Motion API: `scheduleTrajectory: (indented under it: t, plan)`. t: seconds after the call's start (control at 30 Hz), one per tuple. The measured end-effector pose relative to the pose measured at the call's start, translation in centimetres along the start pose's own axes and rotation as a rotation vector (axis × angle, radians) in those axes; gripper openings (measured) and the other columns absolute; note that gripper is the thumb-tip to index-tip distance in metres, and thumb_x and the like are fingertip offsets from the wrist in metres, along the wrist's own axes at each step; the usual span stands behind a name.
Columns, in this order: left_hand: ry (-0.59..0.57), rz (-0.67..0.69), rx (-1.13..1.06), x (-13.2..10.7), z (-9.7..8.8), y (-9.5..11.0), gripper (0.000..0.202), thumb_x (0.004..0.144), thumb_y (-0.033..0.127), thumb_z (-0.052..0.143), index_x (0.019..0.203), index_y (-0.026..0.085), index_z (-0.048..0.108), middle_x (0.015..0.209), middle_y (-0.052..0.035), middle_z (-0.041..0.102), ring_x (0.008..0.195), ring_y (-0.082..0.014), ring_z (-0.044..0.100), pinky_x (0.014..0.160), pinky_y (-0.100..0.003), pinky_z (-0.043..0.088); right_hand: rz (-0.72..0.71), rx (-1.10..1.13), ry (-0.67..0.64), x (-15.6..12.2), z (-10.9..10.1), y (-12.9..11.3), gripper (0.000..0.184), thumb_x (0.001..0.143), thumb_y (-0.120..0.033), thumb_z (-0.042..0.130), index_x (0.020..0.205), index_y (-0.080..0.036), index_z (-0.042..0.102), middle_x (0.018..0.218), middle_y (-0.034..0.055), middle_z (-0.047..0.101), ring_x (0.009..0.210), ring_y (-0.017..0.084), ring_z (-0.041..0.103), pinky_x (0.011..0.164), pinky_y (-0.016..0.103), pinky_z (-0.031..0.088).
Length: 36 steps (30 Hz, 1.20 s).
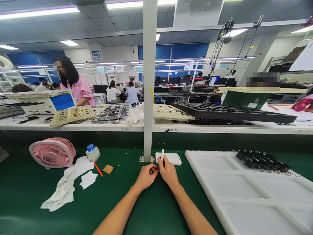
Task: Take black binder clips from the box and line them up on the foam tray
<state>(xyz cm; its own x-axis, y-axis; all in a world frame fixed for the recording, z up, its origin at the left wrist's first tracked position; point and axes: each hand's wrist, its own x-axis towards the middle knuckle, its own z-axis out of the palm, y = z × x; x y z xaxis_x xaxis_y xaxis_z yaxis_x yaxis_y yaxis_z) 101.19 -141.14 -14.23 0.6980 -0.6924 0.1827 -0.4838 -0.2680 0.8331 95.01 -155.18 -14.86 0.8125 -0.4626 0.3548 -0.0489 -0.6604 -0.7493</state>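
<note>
My two hands meet over the green mat just in front of the white post (149, 78). My right hand (168, 171) is closed around a thin white pen-like tool (162, 154) that points up. My left hand (146, 176) is curled, its fingertips pinched against the right hand on something too small to make out. A white flat rectangular device (172, 158) lies right behind the hands at the foot of the post.
A white foam tray (244, 189) with a row of black clips (262, 161) lies at the right. At the left stand a pink fan (52, 152), a small bottle (92, 152), white cloths (66, 186), an orange stick (98, 169) and a tan block (108, 169). People work beyond the shelf.
</note>
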Motion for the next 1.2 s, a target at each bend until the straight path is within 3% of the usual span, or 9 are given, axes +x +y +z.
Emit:
scheduleTrajectory:
  t: [0.2,0.47,0.77,1.2]
  plan:
    - [0.000,0.012,-0.009,0.0,-0.1,0.2,0.022,0.084,0.026,0.058,0.096,0.017,0.073,0.073,-0.0015,0.066,0.060,-0.0130,0.052,0.059,-0.025,0.038,-0.021,0.004,0.015,-0.3,-0.1,-0.4,0.034,0.101,-0.050,0.039,0.084,-0.022,0.049,0.067,0.0001,0.058,0.060,0.019,0.054,0.056,0.027,0.028]
    - [-0.001,0.002,-0.013,-0.1,-0.2,0.4,0.022,0.085,0.029,0.059,0.096,0.016,0.074,0.072,-0.0015,0.065,0.060,-0.0131,0.052,0.059,-0.025,0.038,-0.009,0.051,0.057,-0.3,-0.6,-0.9,0.040,0.102,-0.055,0.036,0.095,-0.022,0.058,0.072,0.0024,0.061,0.065,0.023,0.057,0.060,0.029,0.032]
    - [0.001,0.006,0.003,0.0,-0.1,0.1,0.022,0.085,0.028,0.059,0.096,0.017,0.073,0.074,-0.0013,0.066,0.061,-0.0131,0.054,0.060,-0.025,0.039,0.007,0.095,0.110,-0.4,-0.8,-0.9,0.045,0.102,-0.057,0.030,0.092,-0.021,0.055,0.076,0.0053,0.063,0.071,0.025,0.060,0.066,0.031,0.036]
    - [-0.009,-0.004,-0.013,0.1,-0.1,0.1,0.024,0.085,0.030,0.058,0.096,0.016,0.074,0.073,-0.0023,0.066,0.061,-0.0138,0.053,0.059,-0.026,0.039,0.049,0.020,0.041,-0.1,-0.5,-0.2,0.043,0.103,-0.054,0.032,0.081,-0.022,0.052,0.073,0.0033,0.062,0.070,0.024,0.059,0.061,0.030,0.032]
